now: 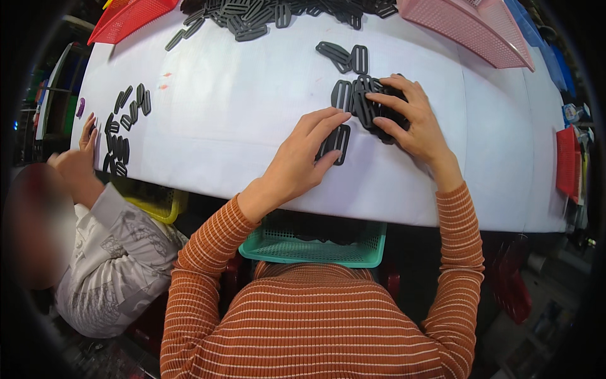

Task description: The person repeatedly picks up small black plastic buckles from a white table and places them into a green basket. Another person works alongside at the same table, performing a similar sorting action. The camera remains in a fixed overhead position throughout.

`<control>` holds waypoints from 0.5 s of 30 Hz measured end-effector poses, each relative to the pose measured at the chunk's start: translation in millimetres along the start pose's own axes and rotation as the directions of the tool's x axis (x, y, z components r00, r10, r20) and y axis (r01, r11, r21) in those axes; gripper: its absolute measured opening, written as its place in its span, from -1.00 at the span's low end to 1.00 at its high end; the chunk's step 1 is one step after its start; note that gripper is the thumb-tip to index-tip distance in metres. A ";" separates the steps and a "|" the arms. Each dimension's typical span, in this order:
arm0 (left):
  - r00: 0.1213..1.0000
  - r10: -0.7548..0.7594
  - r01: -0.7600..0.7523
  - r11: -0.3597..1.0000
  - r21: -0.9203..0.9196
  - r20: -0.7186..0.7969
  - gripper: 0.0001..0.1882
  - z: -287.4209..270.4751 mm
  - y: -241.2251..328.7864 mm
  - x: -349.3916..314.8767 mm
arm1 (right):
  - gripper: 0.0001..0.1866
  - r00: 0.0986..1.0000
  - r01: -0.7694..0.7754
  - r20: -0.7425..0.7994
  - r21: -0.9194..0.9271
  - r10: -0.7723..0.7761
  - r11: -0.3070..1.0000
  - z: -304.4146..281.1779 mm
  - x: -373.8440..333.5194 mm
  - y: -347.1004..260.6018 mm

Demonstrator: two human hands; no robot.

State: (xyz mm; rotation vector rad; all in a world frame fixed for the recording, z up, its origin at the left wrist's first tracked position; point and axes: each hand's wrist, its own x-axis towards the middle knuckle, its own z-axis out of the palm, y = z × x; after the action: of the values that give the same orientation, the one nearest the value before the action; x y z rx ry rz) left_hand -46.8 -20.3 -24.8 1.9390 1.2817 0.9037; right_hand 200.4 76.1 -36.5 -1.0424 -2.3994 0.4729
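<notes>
Black plastic slide buckles, oval with slots, lie on the white table (252,170). My left hand (303,150) curls its thumb and fingers round a few slide buckles (341,144) near the front of the table. To its right, my right hand (413,119) is bent over a small heap of slide buckles (364,104), gripping some at the heap's left side. The palm and fingers hide part of this heap. One slide buckle (342,96) leans or lies at the heap's left, and a few more (359,59) rest just beyond it.
A large pile of slide buckles (246,16) covers the far edge, between a red basket (132,22) and a pink basket (467,31). A green basket (315,252) sits below the table edge at my lap. At left, another person's hands (79,167) are near scattered buckles (117,148).
</notes>
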 end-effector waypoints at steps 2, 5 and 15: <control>0.999 -0.011 0.010 1.000 -0.011 -0.048 -0.37 -5.4 1.2 -19.1 | -0.59 1.000 -0.021 0.000 -0.053 0.021 0.998 -5.4 -16.4 -5.4; 0.983 -0.041 0.047 0.998 0.030 -0.176 -0.42 -13.0 -8.4 -35.3 | -0.61 0.988 -0.138 -0.094 -0.231 0.119 0.963 -9.8 -37.0 -19.0; 0.972 -0.020 0.097 0.940 0.327 -0.233 -0.48 3.0 -9.5 -38.3 | -0.59 0.973 -0.183 -0.163 -0.138 0.160 0.973 58.6 -44.0 -128.9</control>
State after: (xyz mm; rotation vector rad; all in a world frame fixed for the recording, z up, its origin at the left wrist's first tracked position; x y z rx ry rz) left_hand -60.2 -53.5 -41.7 2.0846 1.7141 0.9456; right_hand 118.9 -47.8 -35.1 -1.3124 -2.2489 0.2603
